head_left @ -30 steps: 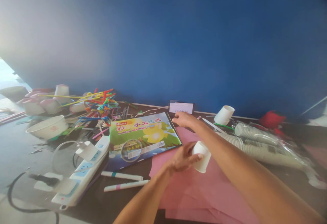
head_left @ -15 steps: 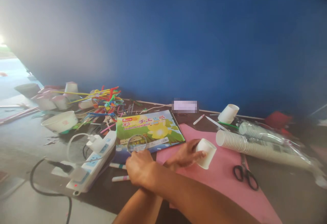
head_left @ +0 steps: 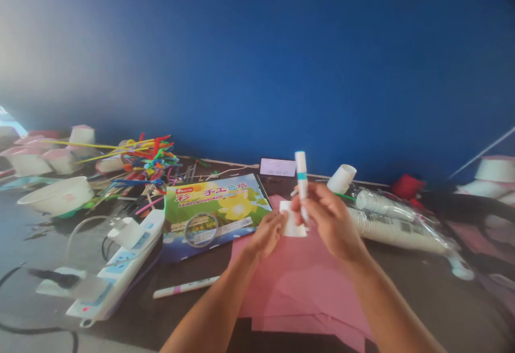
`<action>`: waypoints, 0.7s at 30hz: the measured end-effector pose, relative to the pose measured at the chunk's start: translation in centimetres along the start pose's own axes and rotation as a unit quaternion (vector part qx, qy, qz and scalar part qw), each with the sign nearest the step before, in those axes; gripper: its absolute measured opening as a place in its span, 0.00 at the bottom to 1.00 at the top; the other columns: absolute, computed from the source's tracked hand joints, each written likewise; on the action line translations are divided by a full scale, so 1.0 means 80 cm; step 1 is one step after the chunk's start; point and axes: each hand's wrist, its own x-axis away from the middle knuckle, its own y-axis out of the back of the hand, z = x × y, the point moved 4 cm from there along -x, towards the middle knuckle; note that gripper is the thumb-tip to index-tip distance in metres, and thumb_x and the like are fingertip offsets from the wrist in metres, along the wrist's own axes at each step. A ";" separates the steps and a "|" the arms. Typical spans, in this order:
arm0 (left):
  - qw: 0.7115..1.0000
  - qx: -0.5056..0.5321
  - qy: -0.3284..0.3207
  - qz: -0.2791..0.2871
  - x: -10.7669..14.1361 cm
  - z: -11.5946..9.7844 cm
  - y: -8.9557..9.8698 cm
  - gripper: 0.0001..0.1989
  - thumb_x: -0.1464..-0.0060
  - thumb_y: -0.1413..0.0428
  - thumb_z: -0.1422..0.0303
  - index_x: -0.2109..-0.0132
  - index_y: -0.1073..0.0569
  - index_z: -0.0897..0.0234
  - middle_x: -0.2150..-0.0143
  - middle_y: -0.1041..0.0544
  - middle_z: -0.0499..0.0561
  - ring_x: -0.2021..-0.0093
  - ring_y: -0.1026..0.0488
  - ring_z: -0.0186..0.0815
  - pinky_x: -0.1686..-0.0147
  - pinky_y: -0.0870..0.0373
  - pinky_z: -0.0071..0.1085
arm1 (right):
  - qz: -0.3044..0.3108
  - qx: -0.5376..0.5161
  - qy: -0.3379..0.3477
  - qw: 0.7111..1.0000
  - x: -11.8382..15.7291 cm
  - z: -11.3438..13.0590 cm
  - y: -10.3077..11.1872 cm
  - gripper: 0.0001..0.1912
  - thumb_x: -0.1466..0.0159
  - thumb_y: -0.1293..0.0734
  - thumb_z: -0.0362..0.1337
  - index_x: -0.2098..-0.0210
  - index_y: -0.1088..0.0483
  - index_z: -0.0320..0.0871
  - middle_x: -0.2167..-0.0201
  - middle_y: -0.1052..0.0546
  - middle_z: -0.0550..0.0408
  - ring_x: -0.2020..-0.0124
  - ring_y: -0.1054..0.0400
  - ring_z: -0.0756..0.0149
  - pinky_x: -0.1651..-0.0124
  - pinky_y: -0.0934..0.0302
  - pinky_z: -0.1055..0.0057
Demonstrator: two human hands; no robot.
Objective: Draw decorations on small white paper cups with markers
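My left hand grips a small white paper cup over the pink paper. My right hand is closed round a white marker with a teal band, held upright right beside the cup. Part of the cup is hidden behind the marker and my right fingers. To the left of my left hand lies the packet of coloured craft paper, with a clear tape ring on it. A second marker, banded in pink, rests on the table near my left forearm.
A power strip with plugs and cords stands at left, near a white bowl and a heap of coloured pipe cleaners. Sleeves of stacked paper cups lie at right. One loose cup and a phone-like timer are farther back.
My right hand has taken up the teal-banded marker and moved right, uncrossing my arms. My left hand has shifted left with the cup. The scissors are out of sight now.
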 end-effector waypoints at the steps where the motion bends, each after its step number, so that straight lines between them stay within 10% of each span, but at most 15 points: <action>1: 1.000 0.025 0.001 -0.006 -0.001 -0.002 0.000 0.18 0.47 0.43 0.55 0.58 0.27 0.67 0.61 0.23 0.54 0.59 0.27 0.36 0.58 0.33 0.30 | -0.053 -0.054 -0.035 0.997 0.005 -0.015 0.027 0.20 0.38 0.39 0.40 0.47 0.38 0.44 0.74 0.26 0.59 0.83 0.38 0.73 0.81 0.46 0.75; 4: 0.992 0.119 0.041 0.000 -0.002 -0.005 0.000 0.18 0.46 0.44 0.59 0.55 0.27 0.70 0.62 0.22 0.57 0.61 0.25 0.39 0.57 0.31 0.36 | -0.131 -0.168 -0.100 0.972 0.019 -0.067 0.070 0.27 0.41 0.35 0.39 0.43 0.40 0.46 0.74 0.25 0.60 0.86 0.41 0.75 0.82 0.49 0.75; 8: 0.983 0.162 0.085 0.003 0.001 -0.005 0.004 0.19 0.45 0.47 0.60 0.52 0.28 0.70 0.61 0.21 0.58 0.57 0.25 0.44 0.52 0.33 0.44 | -0.075 -0.324 -0.157 0.930 0.029 -0.120 0.062 0.17 0.44 0.34 0.43 0.57 0.30 0.43 0.76 0.24 0.56 0.80 0.33 0.69 0.76 0.41 0.71; 21: 0.978 0.200 0.037 0.041 0.003 -0.019 -0.004 0.23 0.44 0.50 0.56 0.52 0.27 0.72 0.56 0.22 0.62 0.61 0.24 0.43 0.61 0.30 0.36 | -0.012 -0.525 -0.196 0.828 0.033 -0.145 0.014 0.10 0.39 0.36 0.38 0.63 0.27 0.41 0.75 0.22 0.54 0.79 0.30 0.70 0.58 0.32 0.66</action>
